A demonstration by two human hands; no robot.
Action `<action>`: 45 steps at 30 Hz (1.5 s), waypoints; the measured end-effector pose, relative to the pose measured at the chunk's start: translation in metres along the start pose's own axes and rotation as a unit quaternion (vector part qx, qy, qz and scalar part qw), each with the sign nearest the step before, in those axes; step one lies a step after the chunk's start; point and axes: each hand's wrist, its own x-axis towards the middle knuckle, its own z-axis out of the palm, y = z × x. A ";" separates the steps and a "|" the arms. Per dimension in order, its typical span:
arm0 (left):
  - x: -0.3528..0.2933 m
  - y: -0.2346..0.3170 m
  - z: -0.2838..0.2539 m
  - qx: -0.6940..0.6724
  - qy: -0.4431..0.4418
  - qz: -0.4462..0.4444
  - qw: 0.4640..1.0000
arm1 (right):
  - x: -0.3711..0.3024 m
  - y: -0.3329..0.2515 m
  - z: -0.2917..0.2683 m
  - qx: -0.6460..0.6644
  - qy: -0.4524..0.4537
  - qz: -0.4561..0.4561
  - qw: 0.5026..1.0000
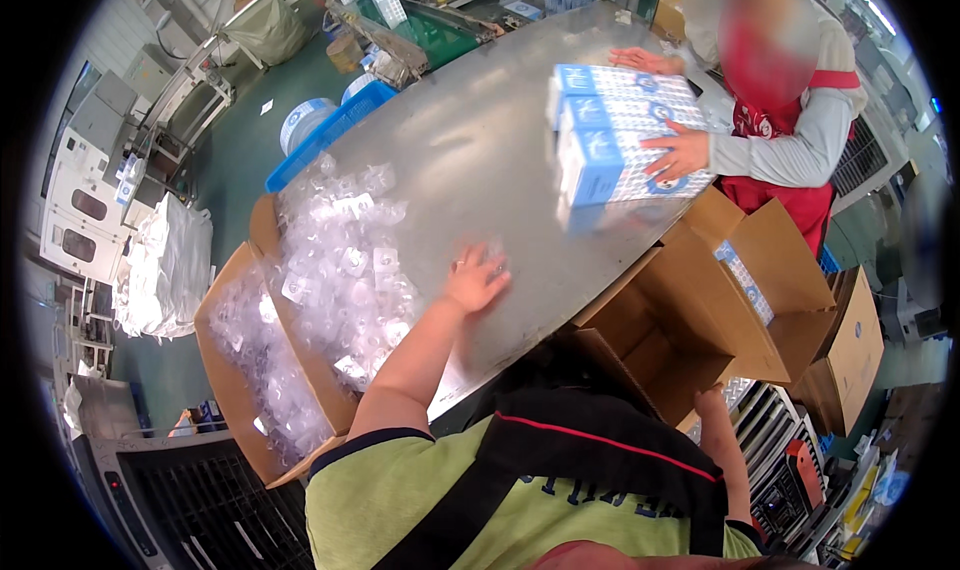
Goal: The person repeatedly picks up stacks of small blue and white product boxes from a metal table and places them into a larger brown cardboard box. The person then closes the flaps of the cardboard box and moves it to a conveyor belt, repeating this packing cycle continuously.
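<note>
Carton, open beside the desk, is apparently being touched by the nearer right hand, whose finger closure cannot be told, while the left hand is being held left of the carton, fingers spread apart.

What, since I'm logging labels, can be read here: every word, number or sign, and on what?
I won't copy print, but it stands here:
Cartons: large pale letters on blue ends; finer print too small.
Green shirt: dark letters, upside down, partly covered.
Co-worker's red garment: white print, too small.
Rightmost brown box: mark too small.
Plastic pile: nothing legible.
</note>
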 end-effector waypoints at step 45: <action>0.346 0.069 -0.118 -0.049 0.044 0.064 0.996 | -0.060 -0.295 -0.193 -0.028 0.163 -0.402 0.901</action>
